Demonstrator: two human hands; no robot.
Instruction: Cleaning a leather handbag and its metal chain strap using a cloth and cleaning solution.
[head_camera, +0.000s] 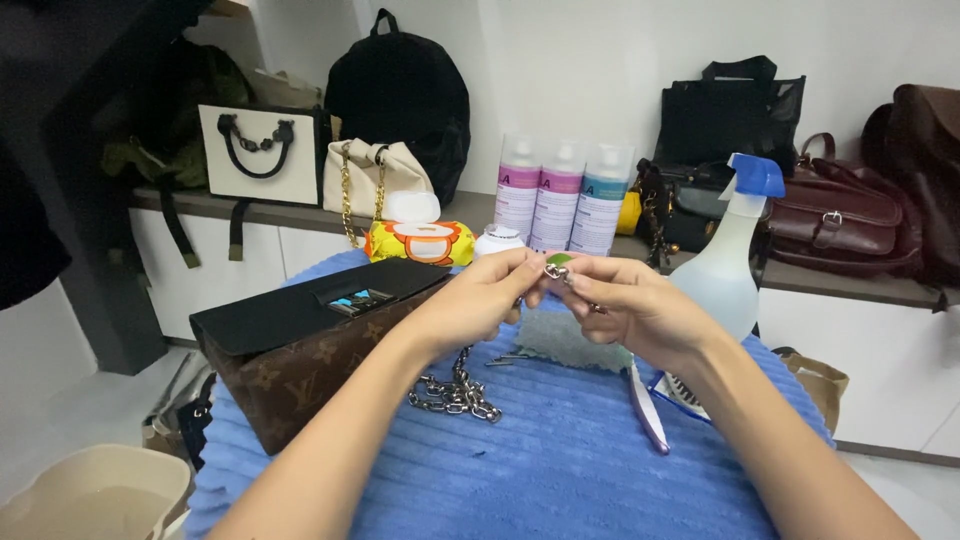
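Observation:
My left hand (488, 292) and my right hand (622, 303) meet above a blue ribbed towel (560, 460). Between their fingertips they pinch a small silver clasp (556, 270) with a green bit on it. A silver chain (455, 390) hangs from under my left hand and piles on the towel. A brown patterned handbag (300, 345) with a black flap lies to the left, next to my left forearm.
A spray bottle (728, 255) with a blue nozzle stands right of my hands. Three tall bottles (560, 195), a wipes pack (420, 240) and several bags line the shelf behind. A grey cloth (570, 340) and brushes (655, 405) lie on the towel. A beige basin (90, 495) sits lower left.

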